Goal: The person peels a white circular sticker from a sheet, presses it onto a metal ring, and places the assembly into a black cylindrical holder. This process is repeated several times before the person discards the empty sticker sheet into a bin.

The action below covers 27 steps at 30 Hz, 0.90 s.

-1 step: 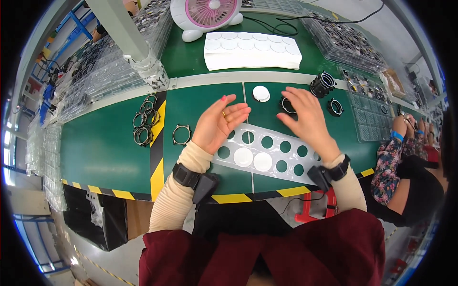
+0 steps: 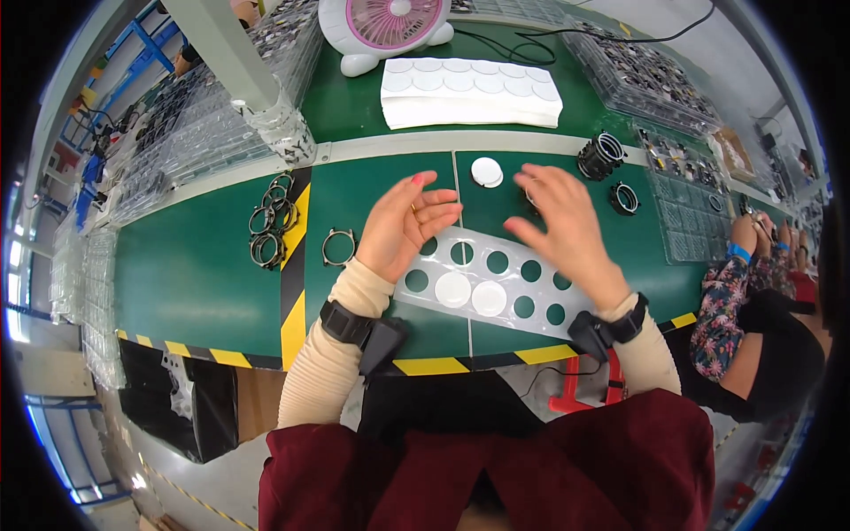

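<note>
My left hand (image 2: 403,226) is in the middle of the frame, with its grip wide open and nothing in it. Its fingers (image 2: 438,212) spread out over the left end of the sheet (image 2: 482,279). My right hand (image 2: 562,226) is just right of the middle. Its grip is open too, with the fingers spread above the sheet, and it holds nothing. The sheet is see-through, with round holes, and lies flat on the green counter (image 2: 204,274) in the middle of the frame. Two white discs (image 2: 469,292) sit in its holes near the lower edge. One more white disc (image 2: 486,172) lies on the counter just above my hands. A dark ring (image 2: 337,248) lies just left of my left hand. More rings (image 2: 270,221) are piled farther left. A pink fan (image 2: 385,26) stands at the top of the frame. A white stack (image 2: 469,93) lies just below it.
</note>
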Motion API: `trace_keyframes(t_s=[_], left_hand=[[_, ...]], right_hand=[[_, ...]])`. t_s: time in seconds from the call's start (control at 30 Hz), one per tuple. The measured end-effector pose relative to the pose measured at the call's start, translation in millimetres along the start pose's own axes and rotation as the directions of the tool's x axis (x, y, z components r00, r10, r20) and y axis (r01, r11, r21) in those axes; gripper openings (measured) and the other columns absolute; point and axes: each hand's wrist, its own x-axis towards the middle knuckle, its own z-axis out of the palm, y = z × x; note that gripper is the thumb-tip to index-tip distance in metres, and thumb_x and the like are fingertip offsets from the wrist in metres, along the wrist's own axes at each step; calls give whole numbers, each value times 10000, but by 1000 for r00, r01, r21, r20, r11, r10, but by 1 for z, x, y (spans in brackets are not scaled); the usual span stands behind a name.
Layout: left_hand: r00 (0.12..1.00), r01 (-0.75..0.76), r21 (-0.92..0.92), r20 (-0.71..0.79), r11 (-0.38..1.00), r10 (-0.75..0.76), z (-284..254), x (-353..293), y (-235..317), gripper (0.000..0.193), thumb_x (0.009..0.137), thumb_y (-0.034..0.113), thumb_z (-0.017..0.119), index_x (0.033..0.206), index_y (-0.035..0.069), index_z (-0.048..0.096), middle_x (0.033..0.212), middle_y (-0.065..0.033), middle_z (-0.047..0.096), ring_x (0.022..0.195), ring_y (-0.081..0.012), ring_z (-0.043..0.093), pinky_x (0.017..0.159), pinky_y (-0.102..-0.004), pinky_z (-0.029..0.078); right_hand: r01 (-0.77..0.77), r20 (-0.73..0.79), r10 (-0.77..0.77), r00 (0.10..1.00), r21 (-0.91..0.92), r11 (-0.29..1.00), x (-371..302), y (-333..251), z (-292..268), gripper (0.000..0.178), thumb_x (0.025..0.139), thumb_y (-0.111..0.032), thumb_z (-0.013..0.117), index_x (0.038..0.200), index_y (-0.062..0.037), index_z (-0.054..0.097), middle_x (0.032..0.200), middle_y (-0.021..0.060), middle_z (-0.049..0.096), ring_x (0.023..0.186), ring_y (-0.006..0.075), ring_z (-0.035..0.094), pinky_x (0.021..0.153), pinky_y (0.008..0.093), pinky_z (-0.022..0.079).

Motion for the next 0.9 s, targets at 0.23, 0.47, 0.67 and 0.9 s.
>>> trace_keyframes(t_s=[0.23,0.47,0.67,0.9], left_hand=[[875,-345,929,267,134,405,0,-20,-15,229,836,178,595,980,1,604,936,-122,619,890,-217,589,742,-295,477],[850,-411,901,434,-139,298,-7,-46,-23,160,797,123,623,901,1,628,812,-56,620,723,-158,578,592,-265,452],[972,167,606,32,777,-234,-15,-51,-14,170,795,205,600,886,62,622,769,31,554,701,-53,480,515,-179,360],[964,217,592,-7,776,-265,-13,-55,-31,197,786,230,614,911,78,609,791,7,562,671,-73,488,533,-182,374]], right_hand=[[21,223,-61,973,179,984,-35,-46,18,638,687,-316,701,1196,-11,467,1306,166,382,1241,338,324,1029,472,241],[193,123,-229,966,248,949,-17,-57,15,623,666,-240,718,1197,-24,473,1283,147,404,1235,329,339,1025,489,241],[258,-3,-271,963,322,911,-19,-63,14,559,639,-188,727,1140,-57,519,1216,135,459,1173,337,409,975,522,294],[302,-97,-287,953,367,880,-32,-74,8,411,613,-167,745,982,-79,585,1132,115,501,1113,332,453,951,518,316]])
